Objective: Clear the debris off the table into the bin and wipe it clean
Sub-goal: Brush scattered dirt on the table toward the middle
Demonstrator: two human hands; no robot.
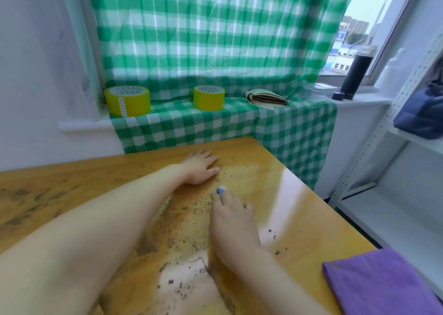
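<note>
Brown debris [189,221] on wooden table [299,194]

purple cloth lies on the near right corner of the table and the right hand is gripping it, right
Not quite. The purple cloth does lie on the near right corner of the table, but the right hand is not gripping it: the head view shows it apart from the cloth, on the table among the debris.
</note>
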